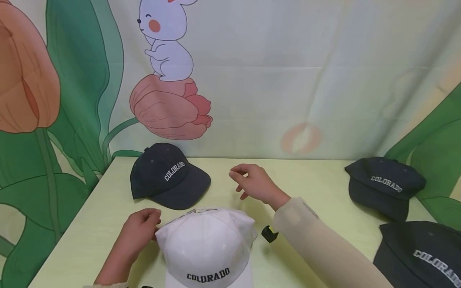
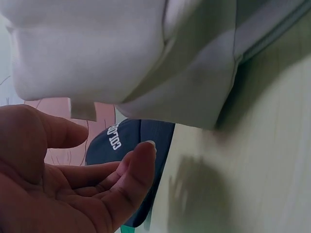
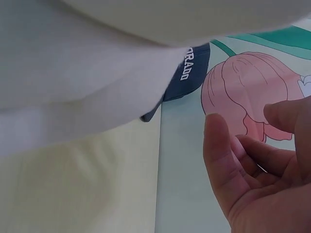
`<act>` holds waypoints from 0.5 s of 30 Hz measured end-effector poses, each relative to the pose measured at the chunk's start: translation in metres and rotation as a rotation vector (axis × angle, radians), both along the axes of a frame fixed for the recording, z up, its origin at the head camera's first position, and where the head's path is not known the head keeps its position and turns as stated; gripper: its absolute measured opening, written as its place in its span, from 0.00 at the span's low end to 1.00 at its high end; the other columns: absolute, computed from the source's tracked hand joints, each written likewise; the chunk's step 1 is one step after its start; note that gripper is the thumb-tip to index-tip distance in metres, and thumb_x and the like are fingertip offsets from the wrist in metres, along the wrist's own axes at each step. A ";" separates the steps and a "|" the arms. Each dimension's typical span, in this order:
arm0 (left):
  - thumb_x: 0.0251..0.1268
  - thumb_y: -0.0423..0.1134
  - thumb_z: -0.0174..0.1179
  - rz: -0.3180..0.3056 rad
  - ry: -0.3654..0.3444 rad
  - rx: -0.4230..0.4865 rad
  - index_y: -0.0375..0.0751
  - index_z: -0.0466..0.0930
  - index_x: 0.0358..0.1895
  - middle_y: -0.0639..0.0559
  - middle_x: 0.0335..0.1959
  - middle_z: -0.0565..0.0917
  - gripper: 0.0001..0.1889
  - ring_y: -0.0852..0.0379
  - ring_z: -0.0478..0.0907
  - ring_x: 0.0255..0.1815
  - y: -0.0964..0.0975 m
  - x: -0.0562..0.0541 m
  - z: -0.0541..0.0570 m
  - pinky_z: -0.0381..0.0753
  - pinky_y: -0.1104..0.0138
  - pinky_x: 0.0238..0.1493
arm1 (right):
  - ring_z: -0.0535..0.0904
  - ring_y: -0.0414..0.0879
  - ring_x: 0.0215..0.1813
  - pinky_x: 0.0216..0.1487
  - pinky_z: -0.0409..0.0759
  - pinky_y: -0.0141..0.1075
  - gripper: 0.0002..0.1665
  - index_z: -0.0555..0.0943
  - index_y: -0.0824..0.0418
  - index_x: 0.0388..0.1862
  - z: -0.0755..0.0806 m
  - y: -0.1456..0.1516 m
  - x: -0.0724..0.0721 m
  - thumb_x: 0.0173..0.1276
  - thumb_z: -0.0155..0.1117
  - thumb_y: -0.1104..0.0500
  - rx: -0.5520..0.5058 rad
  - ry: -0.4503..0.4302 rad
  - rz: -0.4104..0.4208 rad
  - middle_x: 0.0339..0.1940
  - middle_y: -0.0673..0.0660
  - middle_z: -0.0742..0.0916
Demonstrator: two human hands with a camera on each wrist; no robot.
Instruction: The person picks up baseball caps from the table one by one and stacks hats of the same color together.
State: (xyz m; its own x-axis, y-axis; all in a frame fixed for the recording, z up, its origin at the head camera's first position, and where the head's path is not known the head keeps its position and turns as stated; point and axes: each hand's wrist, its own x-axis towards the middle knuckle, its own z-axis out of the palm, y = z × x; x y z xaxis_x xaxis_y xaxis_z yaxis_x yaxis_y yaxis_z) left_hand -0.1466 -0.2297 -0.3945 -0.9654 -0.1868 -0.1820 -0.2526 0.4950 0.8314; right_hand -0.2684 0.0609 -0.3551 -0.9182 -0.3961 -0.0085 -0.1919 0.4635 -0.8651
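A white cap [image 1: 207, 244] with black COLORADO lettering sits at the front of the table, its brim running out of the bottom of the head view. Beside its left edge is my left hand [image 1: 138, 232], fingers loosely bent; in the left wrist view that hand [image 2: 92, 179] holds nothing beneath the cap's pale fabric [image 2: 87, 53]. My right hand [image 1: 257, 184] hovers beyond the cap's right side, fingers slightly curled around nothing. Between and behind the hands rests a navy cap [image 1: 162, 172] with white COLORADO lettering, brim toward the right front.
Two more dark COLORADO caps stand at the right: one farther back [image 1: 385, 186], another nearer cap [image 1: 421, 252] cut off by the frame. A printed curtain [image 1: 259, 80] hangs behind the pale yellow table [image 1: 317, 180]. A small black-and-yellow piece [image 1: 269, 234] shows by the right sleeve.
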 end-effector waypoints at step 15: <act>0.75 0.45 0.44 -0.011 -0.010 -0.125 0.24 0.65 0.66 0.27 0.56 0.77 0.28 0.45 0.85 0.43 -0.002 -0.015 -0.007 0.80 0.58 0.42 | 0.85 0.57 0.42 0.30 0.85 0.39 0.22 0.78 0.58 0.59 -0.005 -0.021 -0.020 0.73 0.57 0.48 0.059 -0.015 0.024 0.50 0.56 0.81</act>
State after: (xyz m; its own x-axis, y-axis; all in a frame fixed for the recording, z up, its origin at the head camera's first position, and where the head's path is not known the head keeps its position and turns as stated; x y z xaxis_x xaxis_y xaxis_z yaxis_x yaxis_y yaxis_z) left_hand -0.1619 -0.2313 -0.4020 -0.9658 -0.1977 -0.1677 -0.2543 0.5975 0.7605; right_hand -0.2885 0.0400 -0.3604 -0.9080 -0.4163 -0.0460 -0.1908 0.5089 -0.8394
